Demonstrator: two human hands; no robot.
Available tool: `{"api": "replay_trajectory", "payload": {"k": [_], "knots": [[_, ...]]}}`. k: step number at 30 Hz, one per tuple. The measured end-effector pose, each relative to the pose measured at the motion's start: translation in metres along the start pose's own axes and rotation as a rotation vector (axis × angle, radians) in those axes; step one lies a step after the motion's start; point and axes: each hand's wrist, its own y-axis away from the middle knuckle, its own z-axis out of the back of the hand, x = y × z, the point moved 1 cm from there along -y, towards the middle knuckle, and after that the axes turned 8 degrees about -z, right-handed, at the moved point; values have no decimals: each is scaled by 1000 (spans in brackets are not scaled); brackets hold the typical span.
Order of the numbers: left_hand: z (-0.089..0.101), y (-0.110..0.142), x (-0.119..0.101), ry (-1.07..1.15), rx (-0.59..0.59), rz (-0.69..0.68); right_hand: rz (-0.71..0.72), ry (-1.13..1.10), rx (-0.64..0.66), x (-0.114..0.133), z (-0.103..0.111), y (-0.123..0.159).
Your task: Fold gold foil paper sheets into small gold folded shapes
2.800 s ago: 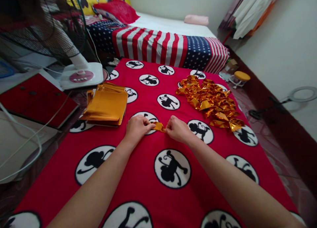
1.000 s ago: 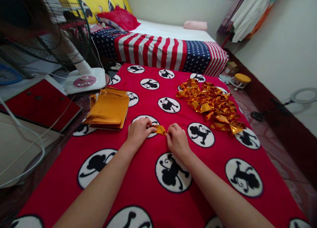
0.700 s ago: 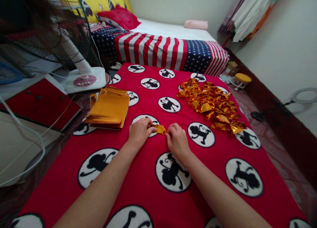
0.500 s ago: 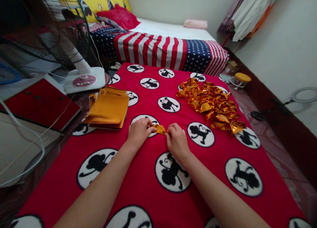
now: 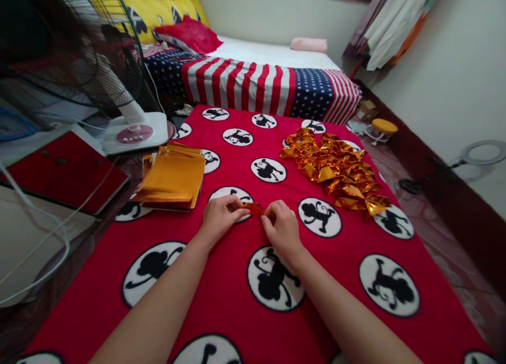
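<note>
Between my two hands is a small folded piece of gold foil paper (image 5: 254, 209), pinched at both ends. My left hand (image 5: 221, 216) is closed on its left end, thumb and forefinger together. At the opposite end, my right hand (image 5: 282, 224) grips the tip with its fingers. A stack of flat gold foil sheets (image 5: 172, 176) lies to the left of my left hand. Off to the right sits a heap of several folded gold foil pieces (image 5: 336, 169), shiny and boat-like in shape. All rest on a red cloth (image 5: 233, 269) with monkey figures in white circles.
A fan (image 5: 134, 126) stands at the left beside a red-topped box (image 5: 59, 169) with loose white cables. Beyond the cloth is a bed with a striped and starred cover (image 5: 245, 87). A yellow stool (image 5: 384, 126) and a ring light (image 5: 484, 153) are on the right.
The folded foil piece has turned between my fingers and now looks thinner and darker orange. My hands stay in nearly the same place. The camera view has tilted slightly upward.
</note>
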Motion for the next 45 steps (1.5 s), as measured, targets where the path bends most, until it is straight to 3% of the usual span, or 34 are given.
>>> {"api": "replay_trajectory", "payload": {"k": [4, 7, 10, 14, 23, 30, 35, 45], "knots": [[2, 0, -2, 246, -45, 22, -160, -338, 4, 3, -5, 1], [5, 0, -5, 249, -39, 17, -231, -580, -24, 5, -10, 3], [8, 2, -9, 226, 37, -10, -227, -687, 17, 4, -12, 5], [7, 3, -13, 328, 135, -22, -176, -696, 125, 2, -13, 6], [2, 4, -14, 403, 76, 41, -57, -629, 79, 9, -11, 8], [-4, 6, -15, 379, 43, 45, -181, -720, 46, 7, -17, 7], [-8, 7, -15, 362, 35, 22, -192, -746, 118, 7, -17, 7], [-4, 8, -21, 520, 124, 97, -272, -890, 118, 11, -11, 6]]}}
